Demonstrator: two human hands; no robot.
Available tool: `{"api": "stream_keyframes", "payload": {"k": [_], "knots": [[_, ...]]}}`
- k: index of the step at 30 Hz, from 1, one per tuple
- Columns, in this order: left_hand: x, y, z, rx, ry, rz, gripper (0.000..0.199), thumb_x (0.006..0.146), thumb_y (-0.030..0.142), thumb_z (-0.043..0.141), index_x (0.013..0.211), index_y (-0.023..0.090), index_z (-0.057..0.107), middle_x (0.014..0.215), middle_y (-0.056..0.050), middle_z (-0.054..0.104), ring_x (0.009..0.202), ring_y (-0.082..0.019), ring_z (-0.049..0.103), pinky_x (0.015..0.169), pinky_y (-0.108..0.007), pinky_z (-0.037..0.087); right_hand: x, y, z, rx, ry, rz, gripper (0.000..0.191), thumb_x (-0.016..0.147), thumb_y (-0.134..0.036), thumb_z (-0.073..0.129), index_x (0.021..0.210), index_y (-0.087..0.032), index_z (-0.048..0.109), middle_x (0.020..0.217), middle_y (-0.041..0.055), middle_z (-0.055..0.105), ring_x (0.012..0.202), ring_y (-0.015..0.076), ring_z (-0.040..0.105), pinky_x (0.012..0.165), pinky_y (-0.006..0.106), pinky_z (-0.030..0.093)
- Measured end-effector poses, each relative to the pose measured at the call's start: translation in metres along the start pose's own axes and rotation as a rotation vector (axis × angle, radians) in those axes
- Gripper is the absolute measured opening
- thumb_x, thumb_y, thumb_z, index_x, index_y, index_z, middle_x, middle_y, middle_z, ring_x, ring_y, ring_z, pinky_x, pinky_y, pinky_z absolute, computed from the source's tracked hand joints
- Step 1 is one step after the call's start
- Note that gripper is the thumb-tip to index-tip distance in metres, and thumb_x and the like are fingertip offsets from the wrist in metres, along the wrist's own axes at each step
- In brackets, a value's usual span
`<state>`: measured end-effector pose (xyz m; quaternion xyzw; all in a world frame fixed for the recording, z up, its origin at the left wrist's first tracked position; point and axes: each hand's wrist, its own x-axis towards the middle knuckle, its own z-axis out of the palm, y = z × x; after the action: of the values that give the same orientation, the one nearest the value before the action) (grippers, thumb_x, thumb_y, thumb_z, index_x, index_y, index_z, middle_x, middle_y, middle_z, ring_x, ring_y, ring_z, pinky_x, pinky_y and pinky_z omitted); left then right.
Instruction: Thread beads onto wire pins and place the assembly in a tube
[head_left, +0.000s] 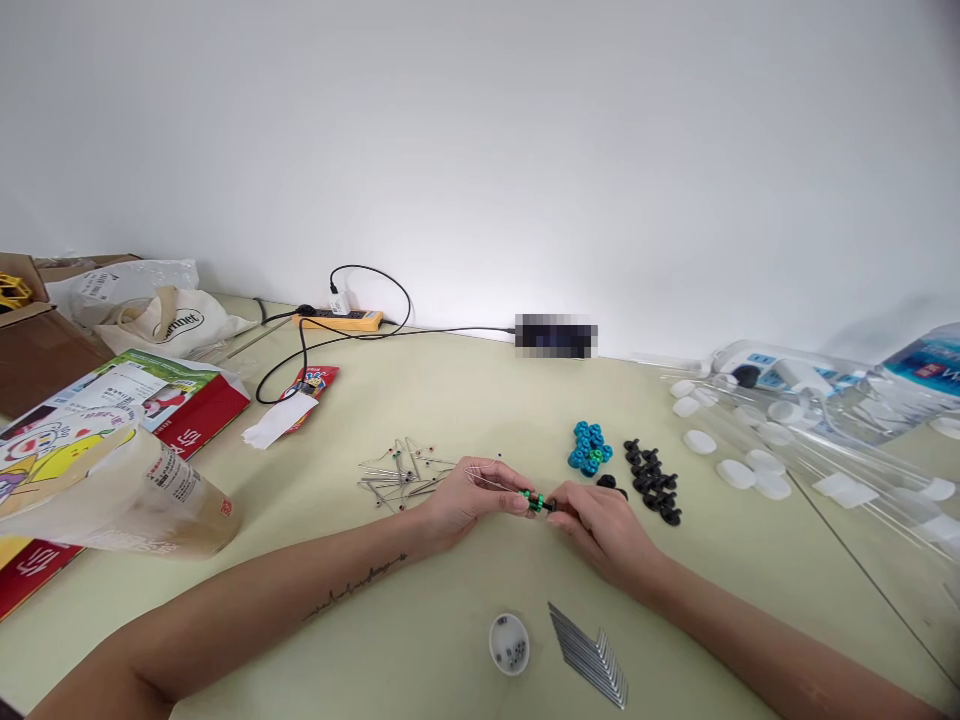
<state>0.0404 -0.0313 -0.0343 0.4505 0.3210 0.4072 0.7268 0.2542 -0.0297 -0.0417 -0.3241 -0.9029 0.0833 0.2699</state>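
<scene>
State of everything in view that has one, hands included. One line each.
Left hand: closed on green-ringed part
Green-ringed part: held between the hands
Right hand: fingers closed at its black end
Small round dish: open, small pieces inside
Bent rods: lined up side by side
Thin pins: loosely scattered
Blue parts: clustered
Power strip: plug inserted; power unclear
Cardboard box: open
</scene>
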Motion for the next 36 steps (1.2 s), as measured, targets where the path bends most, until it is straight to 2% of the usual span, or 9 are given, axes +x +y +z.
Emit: {"api": "stream_keyframes", "payload": {"k": [3,8,14,21,27,33,36], "knots": [[0.0,0.0008,0.0007,0.003,0.005,0.004,0.023,0.06,0.021,0.079,0.081,0.013,0.072,0.078,-0.007,0.071,0.072,-0.016,0.064,0.076,-0.029,0.047,0.0005,-0.0013,-0.001,-0.011,-0.002,-0.004,0.03,0.098,-0.036,0.03,0.081,-0.019,0.049,0.063,0.0001,0.056,0.055,0.0133,0.05,0.053,0.024,0.034],[-0.0001,0.0024,0.0011,-0.009,0.018,0.009,0.025,0.061,0.022,0.079,0.082,0.012,0.071,0.081,-0.008,0.071,0.075,-0.018,0.064,0.079,-0.031,0.048,0.0003,-0.0025,0.0,0.003,0.042,0.02,0.014,0.096,-0.03,0.039,0.095,-0.019,0.049,0.075,0.002,0.062,0.06,0.0126,0.054,0.056,0.024,0.037],[-0.0004,0.0026,0.001,0.012,-0.008,0.007,0.024,0.061,0.023,0.079,0.081,0.012,0.071,0.08,-0.007,0.071,0.075,-0.018,0.064,0.078,-0.031,0.048,0.0003,-0.0019,-0.0017,-0.016,0.009,-0.017,0.032,0.098,-0.036,0.029,0.08,-0.019,0.049,0.061,-0.0001,0.054,0.053,0.0133,0.049,0.052,0.025,0.034],[-0.001,0.0029,0.0003,0.0,0.011,0.004,0.024,0.062,0.023,0.078,0.083,0.013,0.071,0.082,-0.007,0.071,0.077,-0.017,0.064,0.079,-0.03,0.047,-0.0008,-0.0006,0.0016,0.014,0.053,0.01,0.013,0.096,-0.03,0.04,0.097,-0.019,0.049,0.075,0.0013,0.062,0.06,0.0117,0.055,0.057,0.023,0.039],[-0.0006,0.0023,0.0004,0.03,-0.008,0.003,0.025,0.06,0.023,0.079,0.081,0.012,0.071,0.079,-0.007,0.07,0.075,-0.018,0.064,0.077,-0.03,0.047,0.0006,-0.0022,-0.0017,-0.02,-0.019,-0.013,0.035,0.099,-0.037,0.027,0.08,-0.019,0.05,0.061,0.001,0.055,0.054,0.0131,0.049,0.052,0.024,0.035],[-0.0008,0.0033,0.0007,0.026,0.019,-0.003,0.026,0.06,0.026,0.079,0.081,0.013,0.071,0.082,-0.008,0.071,0.079,-0.019,0.064,0.08,-0.032,0.046,-0.0005,-0.0012,0.002,0.011,0.038,0.051,0.013,0.095,-0.031,0.041,0.093,-0.02,0.048,0.071,0.0006,0.06,0.057,0.0122,0.053,0.056,0.023,0.039],[-0.0008,0.0035,0.0011,0.032,0.016,0.0,0.027,0.059,0.027,0.08,0.081,0.013,0.071,0.08,-0.008,0.071,0.077,-0.019,0.064,0.079,-0.032,0.046,-0.0012,0.0,0.0024,-0.002,0.035,0.02,0.018,0.096,-0.034,0.039,0.089,-0.02,0.049,0.067,0.0004,0.059,0.056,0.0129,0.053,0.055,0.024,0.037]]}}
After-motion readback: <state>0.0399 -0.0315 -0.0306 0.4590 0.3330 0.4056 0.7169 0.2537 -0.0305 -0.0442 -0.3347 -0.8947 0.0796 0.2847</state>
